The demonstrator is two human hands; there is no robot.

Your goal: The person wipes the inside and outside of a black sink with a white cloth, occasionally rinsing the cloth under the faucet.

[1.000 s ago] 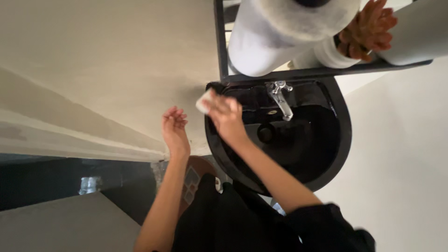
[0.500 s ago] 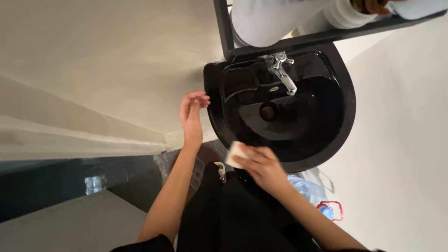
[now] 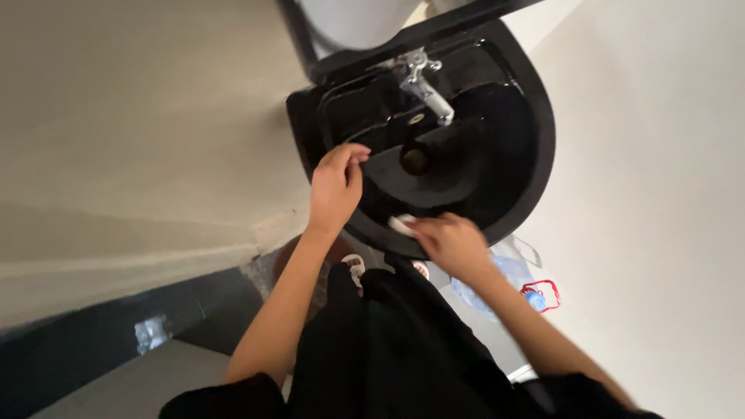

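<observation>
1. Left hand (image 3: pixel 336 186) has moved onto the black sink (image 3: pixel 535 167)'s left rim, fingers loosely curled.
2. Right hand (image 3: pixel 450 242) pinches the white sponge (image 3: pixel 402 226) in its fingertips, pressed against the sink's front rim.

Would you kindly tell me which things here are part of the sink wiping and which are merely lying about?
In use: right hand pressing a white cloth to the black sink front rim; left hand resting on its left rim.

Lying about: chrome tap; clear water bottle on the floor beneath; dark shelf frame above.
</observation>
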